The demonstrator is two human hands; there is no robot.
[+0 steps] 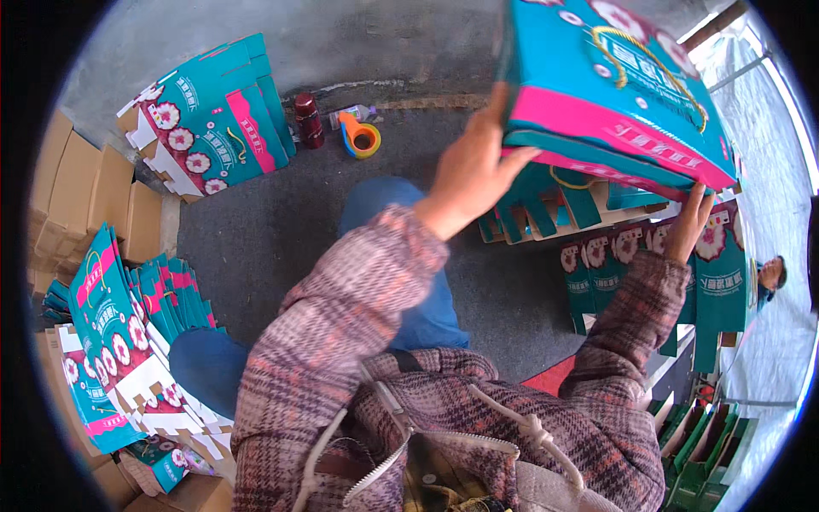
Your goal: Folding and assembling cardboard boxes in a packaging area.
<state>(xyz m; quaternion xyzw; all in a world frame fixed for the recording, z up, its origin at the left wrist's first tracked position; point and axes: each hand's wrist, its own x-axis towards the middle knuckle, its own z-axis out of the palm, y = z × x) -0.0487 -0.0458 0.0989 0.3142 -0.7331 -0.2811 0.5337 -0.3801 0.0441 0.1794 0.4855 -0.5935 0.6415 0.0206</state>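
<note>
A teal carton [580, 51] with a pink band and a gold rope handle [610, 72] is held up at the upper right. My left hand [478, 166] grips its left side, thumb along the lower edge; some of the fingers are hidden behind the carton. My right hand [689, 224] holds the lower right edge, fingertips against the underside. Below the carton stands a row of similar teal cartons [721, 282] with flower pictures. Further teal pieces with slots [542, 213] lie just under the held carton, partly hidden by it.
Flat teal cartons [209, 128] lean against the grey wall [375, 43]. Nearby stand a dark red flask [308, 119] and orange and yellow tape rolls [360, 138]. Brown boxes [81, 188] and folded cartons [107, 333] pile up at left. Part of another person [772, 275] shows at far right.
</note>
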